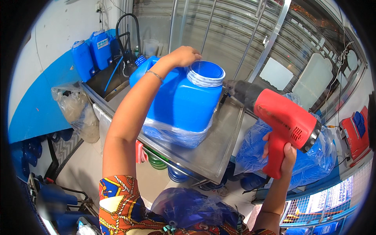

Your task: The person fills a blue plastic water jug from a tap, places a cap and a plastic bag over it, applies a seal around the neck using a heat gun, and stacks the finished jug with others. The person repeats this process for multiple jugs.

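Two bare hands are raised around one large blue container [180, 103], which is stood on a steel counter [227, 131], between the basin [100, 83] and the right end. Its lower part is wrapped in clear plastic [176, 136], and its round neck is circled by a white band [204, 81]. A red heat gun [284, 117] is gripped by its handle in the right hand [288, 156], beyond the counter's right edge, with the dark nozzle [243, 93] turned toward the neck. The left hand [182, 57] is held over the container's top, just beside the neck; its fingertips are partly hidden, so whether anything is grasped cannot be told. Two blue jugs [91, 56] are placed by the basin, at the counter's left end. Past the right edge, more blue containers [309, 162] are covered in clear plastic.
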Demonstrator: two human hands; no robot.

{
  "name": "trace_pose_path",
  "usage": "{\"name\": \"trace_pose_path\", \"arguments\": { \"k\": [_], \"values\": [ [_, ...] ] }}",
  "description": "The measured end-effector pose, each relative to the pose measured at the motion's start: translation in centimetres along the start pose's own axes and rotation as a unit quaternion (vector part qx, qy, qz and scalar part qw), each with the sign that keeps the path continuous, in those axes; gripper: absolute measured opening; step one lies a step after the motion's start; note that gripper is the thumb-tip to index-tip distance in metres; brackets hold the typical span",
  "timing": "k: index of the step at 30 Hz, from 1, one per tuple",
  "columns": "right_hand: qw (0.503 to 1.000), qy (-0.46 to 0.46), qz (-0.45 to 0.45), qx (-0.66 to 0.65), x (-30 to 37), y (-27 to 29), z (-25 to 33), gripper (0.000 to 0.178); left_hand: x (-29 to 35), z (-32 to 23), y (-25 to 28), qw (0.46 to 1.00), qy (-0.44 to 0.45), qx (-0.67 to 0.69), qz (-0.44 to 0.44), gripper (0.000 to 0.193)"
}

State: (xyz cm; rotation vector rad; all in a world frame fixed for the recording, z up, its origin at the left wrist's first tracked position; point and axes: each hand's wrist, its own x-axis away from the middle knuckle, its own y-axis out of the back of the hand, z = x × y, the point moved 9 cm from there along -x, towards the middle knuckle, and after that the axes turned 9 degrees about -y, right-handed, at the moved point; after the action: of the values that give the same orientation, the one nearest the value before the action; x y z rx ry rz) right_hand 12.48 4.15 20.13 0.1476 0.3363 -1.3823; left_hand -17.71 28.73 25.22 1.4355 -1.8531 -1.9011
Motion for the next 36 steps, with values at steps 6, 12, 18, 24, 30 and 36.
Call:
{"name": "trace_pose_path", "arguments": {
  "k": [6, 12, 18, 24, 30, 36],
  "values": [
    [1.0, -0.003, 0.023, 0.0, 0.6, -1.7, -0.5, 0.078, 0.7, 1.3, 0.8, 0.992, 0.107, -0.064, 0.004, 0.038],
    [0.999, 0.01, -0.035, 0.014, -0.1, -0.1, 0.1, 0.078, 1.4, 0.0, 1.1, 0.995, 0.051, 0.043, -0.072, 0.037],
    [1.0, 0.002, 0.029, -0.004, 0.2, -1.7, -0.2, 0.076, 1.4, 1.2, 1.3, 0.989, 0.134, -0.015, -0.059, 0.04],
    [0.998, 0.01, -0.035, 0.041, 0.0, -0.2, 1.0, 0.075, 2.2, 1.5, 1.7, 0.986, 0.134, -0.034, -0.093, 0.04],
    [0.999, 0.012, -0.013, 0.037, 0.3, -0.9, 1.3, 0.074, 2.4, -0.1, 2.0, 0.988, 0.032, 0.052, -0.144, 0.04],
    [0.999, 0.016, -0.013, 0.045, 0.7, -1.6, 1.2, 0.072, 3.2, 0.8, 2.4, 0.984, 0.106, -0.012, -0.141, 0.04]
  ]
}}
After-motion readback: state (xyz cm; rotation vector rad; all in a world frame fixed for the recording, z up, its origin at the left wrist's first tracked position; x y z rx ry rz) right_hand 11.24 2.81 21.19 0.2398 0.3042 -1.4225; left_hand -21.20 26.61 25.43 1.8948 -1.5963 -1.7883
